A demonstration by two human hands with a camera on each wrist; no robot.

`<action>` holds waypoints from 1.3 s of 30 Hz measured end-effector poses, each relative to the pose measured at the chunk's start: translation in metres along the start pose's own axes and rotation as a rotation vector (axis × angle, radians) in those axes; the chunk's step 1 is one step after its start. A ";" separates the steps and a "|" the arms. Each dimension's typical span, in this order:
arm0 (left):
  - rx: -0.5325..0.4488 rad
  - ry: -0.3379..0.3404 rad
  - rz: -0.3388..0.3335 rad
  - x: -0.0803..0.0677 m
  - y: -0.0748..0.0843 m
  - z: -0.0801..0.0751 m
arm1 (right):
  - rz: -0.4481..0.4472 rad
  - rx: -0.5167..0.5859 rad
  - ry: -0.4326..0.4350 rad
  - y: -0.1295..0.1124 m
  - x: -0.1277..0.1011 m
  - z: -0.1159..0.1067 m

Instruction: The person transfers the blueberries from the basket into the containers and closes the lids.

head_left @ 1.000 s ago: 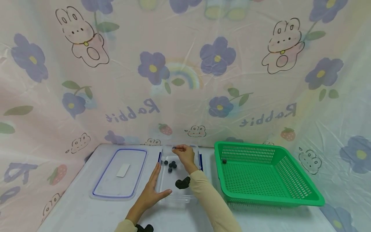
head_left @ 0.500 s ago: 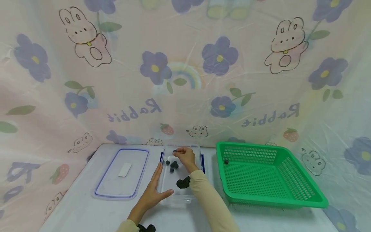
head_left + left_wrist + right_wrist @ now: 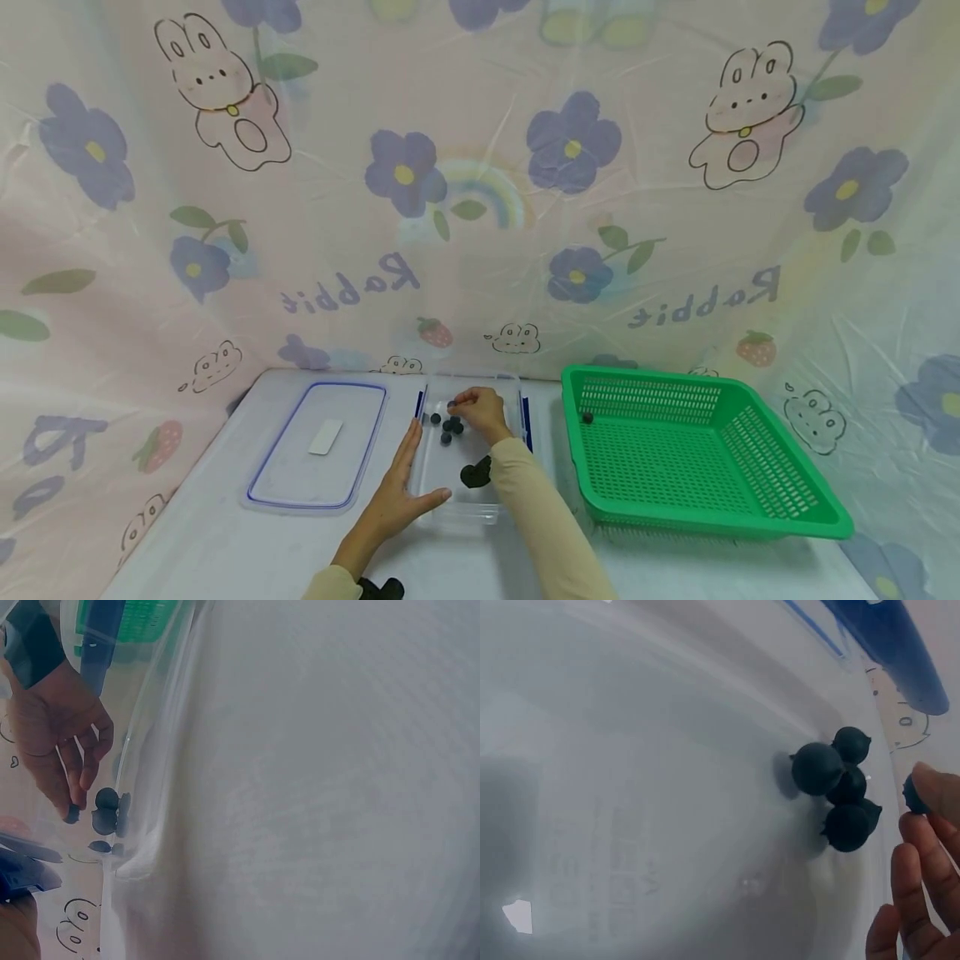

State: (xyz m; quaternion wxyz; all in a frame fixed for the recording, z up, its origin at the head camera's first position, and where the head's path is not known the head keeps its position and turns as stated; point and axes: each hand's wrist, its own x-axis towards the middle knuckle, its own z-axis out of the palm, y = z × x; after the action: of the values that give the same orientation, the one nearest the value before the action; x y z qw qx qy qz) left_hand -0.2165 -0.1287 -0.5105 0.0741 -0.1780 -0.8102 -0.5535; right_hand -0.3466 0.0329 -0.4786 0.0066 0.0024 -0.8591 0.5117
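head view: right hand (image 3: 480, 412) pinches one dark berry (image 3: 913, 793) over the clear container (image 3: 465, 508), above the other berries (image 3: 832, 787); left hand (image 3: 397, 496) lies flat, fingers straight, against the container's side. judging by this, picking is underway; next calls for a steady carry.

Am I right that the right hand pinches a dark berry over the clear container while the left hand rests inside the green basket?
Not quite: in the head view the left hand rests flat against the clear container, not in the green basket. The right hand does pinch a dark berry.
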 end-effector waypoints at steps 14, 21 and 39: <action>0.005 -0.002 0.000 0.000 -0.001 0.001 | 0.007 -0.068 -0.045 0.001 -0.005 0.000; 0.000 -0.003 0.008 0.000 -0.001 0.002 | -0.024 -0.089 -0.068 0.008 -0.002 0.001; 0.005 0.005 0.003 0.000 0.000 0.000 | -0.063 -0.068 -0.051 0.002 -0.001 0.003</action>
State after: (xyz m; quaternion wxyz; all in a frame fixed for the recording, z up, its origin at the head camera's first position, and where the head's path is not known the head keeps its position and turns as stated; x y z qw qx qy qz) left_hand -0.2167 -0.1289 -0.5105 0.0773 -0.1778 -0.8111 -0.5519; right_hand -0.3460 0.0312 -0.4815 0.0010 0.0423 -0.8754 0.4815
